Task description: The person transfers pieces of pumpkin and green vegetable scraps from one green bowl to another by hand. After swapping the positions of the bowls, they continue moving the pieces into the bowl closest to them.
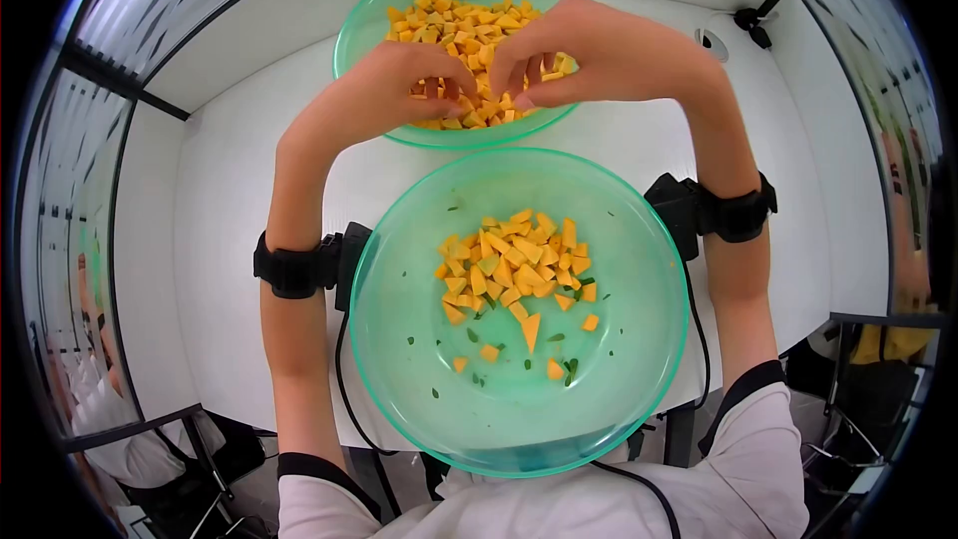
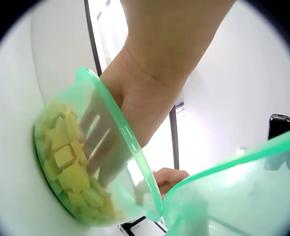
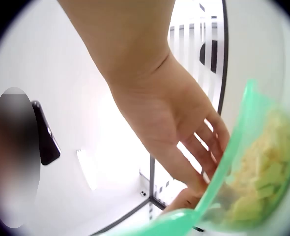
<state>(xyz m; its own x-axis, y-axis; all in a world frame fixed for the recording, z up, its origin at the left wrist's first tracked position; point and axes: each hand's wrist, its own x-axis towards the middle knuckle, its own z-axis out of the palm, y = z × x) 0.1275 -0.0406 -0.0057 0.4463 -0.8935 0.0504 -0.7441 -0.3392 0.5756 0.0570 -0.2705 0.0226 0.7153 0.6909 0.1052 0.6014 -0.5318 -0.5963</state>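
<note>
Both hands reach over the far green translucent bowl point(image 1: 354, 35), which holds a heap of cut pumpkin chunks point(image 1: 459, 25). The left hand point(image 1: 404, 85) comes in over the near left rim; in the left wrist view its fingers point(image 2: 103, 142) extend down inside the bowl, beside the chunks. From the right, the right hand point(image 1: 569, 50) arches over the bowl, fingers spread and bent downward with the thumb apart. No chunk shows clearly gripped in either hand. A second green bowl point(image 1: 639, 289) stands closer to the body, with a smaller pile of pumpkin chunks point(image 1: 519, 260) inside.
Small dark green bits point(image 1: 556, 337) lie scattered in the near bowl. Both bowls stand on a white table point(image 1: 239, 200) enclosed by pale side walls. Black cables point(image 1: 349, 389) run from the wrist cameras. At the back right is a small black device point(image 1: 750, 22).
</note>
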